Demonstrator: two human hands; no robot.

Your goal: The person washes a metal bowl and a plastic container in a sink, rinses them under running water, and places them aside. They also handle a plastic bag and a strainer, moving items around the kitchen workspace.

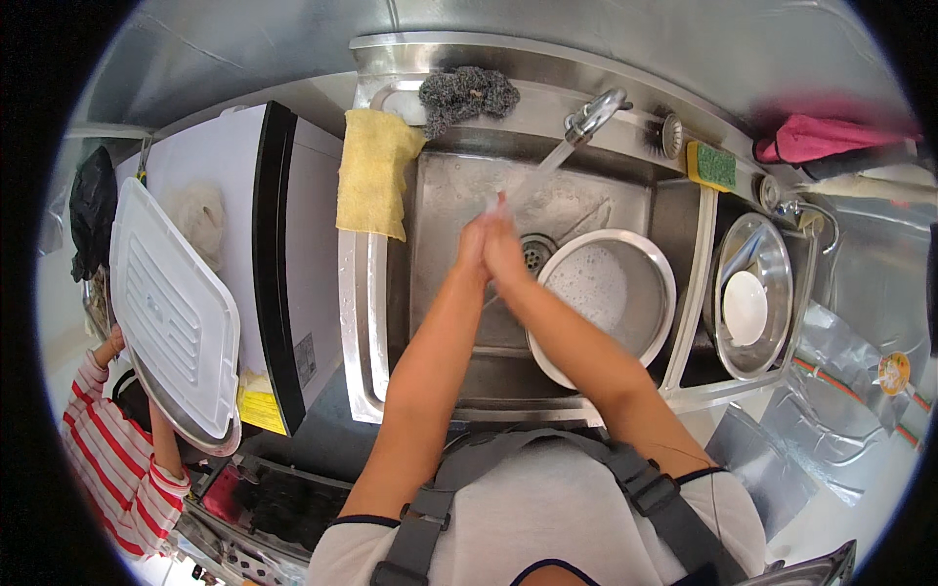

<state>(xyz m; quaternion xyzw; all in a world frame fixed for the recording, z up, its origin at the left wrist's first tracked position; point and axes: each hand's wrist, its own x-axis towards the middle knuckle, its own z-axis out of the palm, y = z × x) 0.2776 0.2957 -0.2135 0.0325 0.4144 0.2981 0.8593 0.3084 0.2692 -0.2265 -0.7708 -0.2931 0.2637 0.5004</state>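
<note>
My left hand (pixel 474 243) and my right hand (pixel 501 245) are pressed together over the left basin of a stainless steel sink (pixel 454 190). Water runs from the chrome faucet (pixel 590 117) towards my fingertips, which are blurred. No object shows between my palms, though their inner sides are hidden. Right of my hands, a round metal basin (pixel 667 293) holds sudsy water, with my right forearm across its rim. The drain strainer (pixel 536 251) lies partly beside that basin.
A yellow cloth (pixel 372 172) hangs over the sink's left edge. A grey scouring mesh (pixel 465 99) and a sponge (pixel 712 166) lie on the back ledge. The right basin holds a metal bowl (pixel 780 293) with a white bowl (pixel 745 308). At left, a person (pixel 121 461) holds a lidded tray (pixel 172 308).
</note>
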